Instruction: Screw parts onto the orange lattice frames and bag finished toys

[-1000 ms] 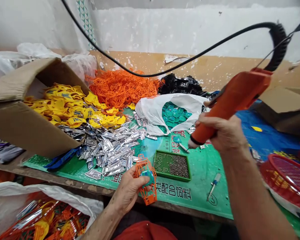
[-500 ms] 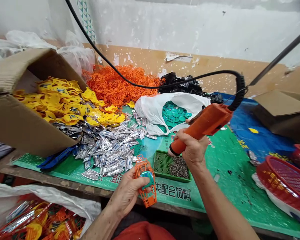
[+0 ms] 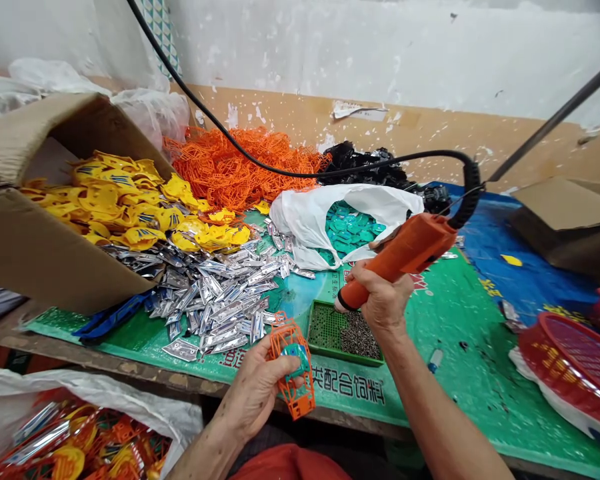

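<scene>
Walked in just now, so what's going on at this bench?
A person grips an orange plastic cage with a teal piece inside it in their left hand, and holds an orange power tool on a coiled black cord in their right hand, apart from the cage. Below the tool sits a green tray of small dark parts. On the green mat lie silver tags, yellow pieces by a cardboard box, orange frames, and teal pieces in a white bag.

The left hand [image 3: 254,393] hides part of the orange plastic cage [image 3: 291,343]
</scene>
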Motion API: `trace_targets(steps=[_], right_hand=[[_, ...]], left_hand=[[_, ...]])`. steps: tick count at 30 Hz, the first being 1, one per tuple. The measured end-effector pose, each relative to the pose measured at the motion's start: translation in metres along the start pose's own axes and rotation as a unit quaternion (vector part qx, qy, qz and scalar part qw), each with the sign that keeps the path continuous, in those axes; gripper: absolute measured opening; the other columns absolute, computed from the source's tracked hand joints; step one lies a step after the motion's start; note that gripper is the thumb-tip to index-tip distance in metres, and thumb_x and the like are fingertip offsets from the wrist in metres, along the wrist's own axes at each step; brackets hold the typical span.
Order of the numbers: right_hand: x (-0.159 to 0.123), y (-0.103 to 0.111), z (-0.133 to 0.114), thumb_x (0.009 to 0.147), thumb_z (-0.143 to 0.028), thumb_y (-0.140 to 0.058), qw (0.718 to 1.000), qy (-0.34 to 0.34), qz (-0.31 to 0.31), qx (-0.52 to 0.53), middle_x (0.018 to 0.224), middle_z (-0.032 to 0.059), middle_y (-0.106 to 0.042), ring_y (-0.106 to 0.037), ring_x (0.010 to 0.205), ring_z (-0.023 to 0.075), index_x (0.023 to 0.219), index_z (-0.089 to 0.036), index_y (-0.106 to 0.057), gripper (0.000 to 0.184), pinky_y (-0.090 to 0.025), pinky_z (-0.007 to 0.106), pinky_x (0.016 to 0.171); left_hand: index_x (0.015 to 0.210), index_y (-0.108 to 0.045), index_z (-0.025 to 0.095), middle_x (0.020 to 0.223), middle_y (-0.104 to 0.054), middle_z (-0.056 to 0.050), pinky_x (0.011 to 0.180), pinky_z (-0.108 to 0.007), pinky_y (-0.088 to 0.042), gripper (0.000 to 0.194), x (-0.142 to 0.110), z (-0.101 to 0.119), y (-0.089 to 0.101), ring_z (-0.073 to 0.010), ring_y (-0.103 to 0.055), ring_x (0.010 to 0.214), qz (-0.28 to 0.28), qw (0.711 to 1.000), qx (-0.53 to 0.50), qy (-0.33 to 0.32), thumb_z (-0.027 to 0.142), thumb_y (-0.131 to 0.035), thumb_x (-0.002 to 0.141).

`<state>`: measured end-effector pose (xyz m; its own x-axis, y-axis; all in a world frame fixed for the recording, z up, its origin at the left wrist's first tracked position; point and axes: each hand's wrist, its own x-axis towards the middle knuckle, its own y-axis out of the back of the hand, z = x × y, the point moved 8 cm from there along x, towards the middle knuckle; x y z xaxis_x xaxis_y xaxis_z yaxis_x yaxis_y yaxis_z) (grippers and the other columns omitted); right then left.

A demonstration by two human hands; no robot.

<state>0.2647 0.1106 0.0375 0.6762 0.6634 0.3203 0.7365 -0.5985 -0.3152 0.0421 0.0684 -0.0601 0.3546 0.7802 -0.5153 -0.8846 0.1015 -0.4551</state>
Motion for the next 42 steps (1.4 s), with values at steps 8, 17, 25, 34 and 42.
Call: trace_targets(steps=[8, 17, 25, 34, 42], right_hand=[[-0.0018, 0.0021, 0.0033, 0.055, -0.018, -0.072, 1.000, -0.001, 0.008, -0.008, 0.061, -0.0024, -0.058, -0.054, 0.054, 0.0138, 0.060, -0.016, -0.060, 0.013, -0.045, 0.032, 0.056], [-0.0007, 0.0019, -0.0008, 0.056, -0.020, -0.071, 1.000, 0.015, 0.014, -0.011, 0.062, -0.0024, -0.058, -0.055, 0.054, 0.0136, 0.060, -0.016, -0.061, 0.012, -0.047, 0.032, 0.056], [0.0004, 0.0062, 0.0034, 0.055, -0.020, -0.073, 0.999, 0.021, 0.023, -0.010, 0.065, -0.0016, -0.059, -0.056, 0.058, 0.0145, 0.061, -0.016, -0.063, 0.012, -0.047, 0.033, 0.059], [0.0005, 0.0041, 0.0031, 0.057, -0.019, -0.072, 1.000, 0.017, 0.008, -0.007, 0.062, -0.0021, -0.058, -0.054, 0.055, 0.0139, 0.060, -0.016, -0.062, 0.011, -0.046, 0.032, 0.057], [-0.0003, 0.0027, 0.0016, 0.056, -0.018, -0.072, 1.000, 0.017, 0.007, -0.014, 0.062, -0.0015, -0.059, -0.054, 0.058, 0.0142, 0.060, -0.016, -0.062, 0.012, -0.046, 0.033, 0.060]], left_hand=[[0.097, -0.067, 0.014, 0.086, -0.066, -0.003, 0.054, -0.023, -0.051, 0.044, 0.0016, -0.0008, -0.0007, -0.0117, -0.055, 0.069, 0.004, 1.000, 0.002, 0.000, 0.019, -0.080, 0.055], [0.098, -0.068, 0.014, 0.086, -0.067, -0.003, 0.053, -0.022, -0.051, 0.045, 0.0031, -0.0044, 0.0028, -0.0119, -0.057, 0.068, 0.008, 1.000, -0.002, 0.003, 0.019, -0.080, 0.055], [0.099, -0.067, 0.015, 0.088, -0.068, -0.004, 0.055, -0.023, -0.051, 0.043, 0.0042, -0.0069, 0.0041, -0.0120, -0.059, 0.068, 0.011, 1.000, -0.001, 0.010, 0.018, -0.080, 0.057], [0.099, -0.067, 0.015, 0.089, -0.068, -0.003, 0.056, -0.022, -0.051, 0.041, 0.0055, -0.0062, 0.0038, -0.0119, -0.059, 0.069, 0.009, 1.000, 0.005, 0.007, 0.017, -0.078, 0.059], [0.103, -0.067, 0.016, 0.089, -0.067, -0.003, 0.056, -0.023, -0.051, 0.045, 0.0043, -0.0065, 0.0036, -0.0119, -0.058, 0.069, 0.008, 1.000, -0.001, 0.002, 0.016, -0.078, 0.060]])
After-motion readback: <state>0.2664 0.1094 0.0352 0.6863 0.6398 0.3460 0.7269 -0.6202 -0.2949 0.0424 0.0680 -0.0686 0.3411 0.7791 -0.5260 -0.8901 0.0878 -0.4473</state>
